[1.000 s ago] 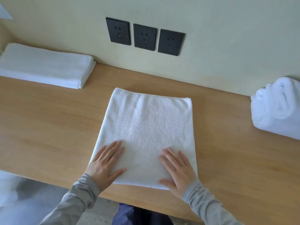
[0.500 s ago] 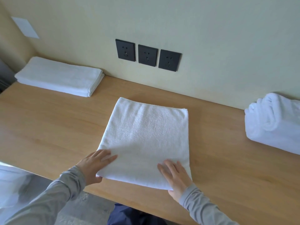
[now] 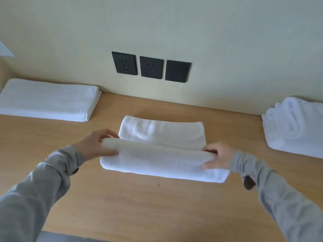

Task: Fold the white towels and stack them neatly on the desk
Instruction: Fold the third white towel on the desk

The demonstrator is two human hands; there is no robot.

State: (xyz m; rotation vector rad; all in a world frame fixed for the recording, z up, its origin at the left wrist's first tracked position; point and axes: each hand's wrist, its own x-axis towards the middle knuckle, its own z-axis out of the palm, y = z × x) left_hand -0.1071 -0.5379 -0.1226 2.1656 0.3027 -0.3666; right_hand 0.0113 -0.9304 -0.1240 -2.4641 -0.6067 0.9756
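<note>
Current towel (image 3: 157, 161) mid-fold, ends pinched by left grip (image 3: 95, 145) and right grip (image 3: 217, 158). Done: folded stack (image 3: 49, 100) beyond left grip. Seemingly pending: rumpled pile (image 3: 295, 126) beyond right grip.

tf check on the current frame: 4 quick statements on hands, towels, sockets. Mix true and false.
1. The left hand and right hand each grip an end of the middle towel. True.
2. The folded towel stack lies at the right end of the desk. False: it is at the left end; the bundled towels are at the right.
3. Three black wall sockets sit above the desk. True.
4. The middle towel lies fully flat. False: its near edge is lifted and brought over towards the wall.
</note>
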